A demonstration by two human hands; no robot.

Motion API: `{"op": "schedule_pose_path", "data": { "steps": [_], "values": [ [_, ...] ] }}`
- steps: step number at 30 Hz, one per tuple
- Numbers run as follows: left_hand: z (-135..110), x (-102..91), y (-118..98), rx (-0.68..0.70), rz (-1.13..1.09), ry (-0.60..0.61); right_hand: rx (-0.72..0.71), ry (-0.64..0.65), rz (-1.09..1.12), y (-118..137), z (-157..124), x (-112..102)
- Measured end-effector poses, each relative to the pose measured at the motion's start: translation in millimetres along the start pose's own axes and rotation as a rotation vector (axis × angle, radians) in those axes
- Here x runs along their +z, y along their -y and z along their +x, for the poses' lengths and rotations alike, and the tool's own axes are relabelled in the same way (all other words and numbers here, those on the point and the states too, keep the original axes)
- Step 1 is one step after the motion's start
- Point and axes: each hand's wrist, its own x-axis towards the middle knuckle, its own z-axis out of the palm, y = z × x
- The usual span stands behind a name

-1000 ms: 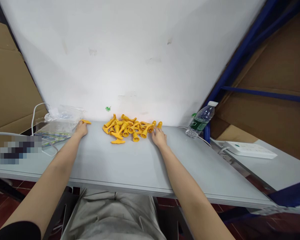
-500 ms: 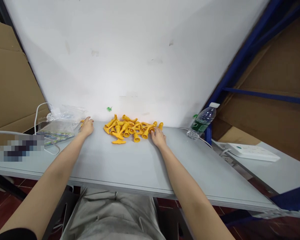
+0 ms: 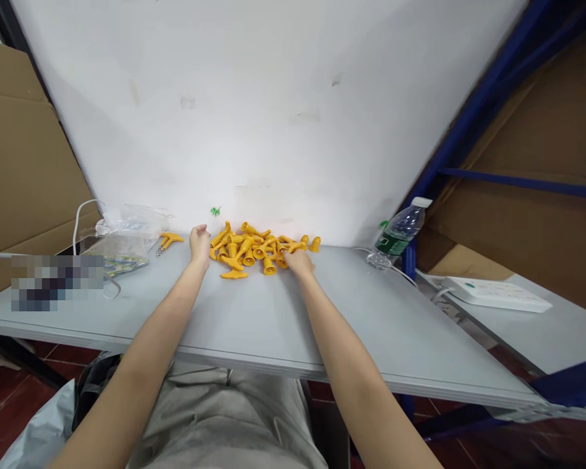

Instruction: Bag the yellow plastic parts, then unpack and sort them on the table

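Observation:
Yellow plastic parts, some T-shaped handles and some hollow cups, lie in a loose heap against the back panel. My left hand is at the heap's left edge, fingers slightly curled and apart, with nothing seen in it. At the heap's right side, my right hand has its fingers closed round a yellow cup-shaped part, partly hidden by them. Farther left, a yellow T-shaped handle with a small metal chain lies apart from the heap.
Clear plastic bags and a white cable sit at the left, near a blurred-out object. On the right are a water bottle, a blue rack post and a white power strip. Cardboard stands on both sides of the table.
My left hand has let go of the T-shaped handle at the left and moved right to the heap. My right hand has shifted slightly left into the heap's right side.

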Motion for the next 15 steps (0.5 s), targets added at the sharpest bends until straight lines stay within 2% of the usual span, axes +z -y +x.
{"op": "schedule_pose_path", "data": {
  "steps": [5,9,12,15],
  "values": [
    [-19.1,-11.8,17.7,0.195,0.192,0.053,-0.017,-0.030,0.039,-7.7,-2.5,3.7],
    [-25.2,-18.3,20.8,0.488,0.348,0.136,-0.131,-0.221,0.186,-8.9,-2.6,2.8],
    [-31.8,-17.1,17.9,0.716,0.414,0.241,-0.319,-0.341,0.264,0.3,-9.5,3.8],
    [-40.3,-14.3,13.8,0.824,0.428,0.311,-0.608,-0.369,0.186,14.5,-23.8,9.3]
  ]
}}
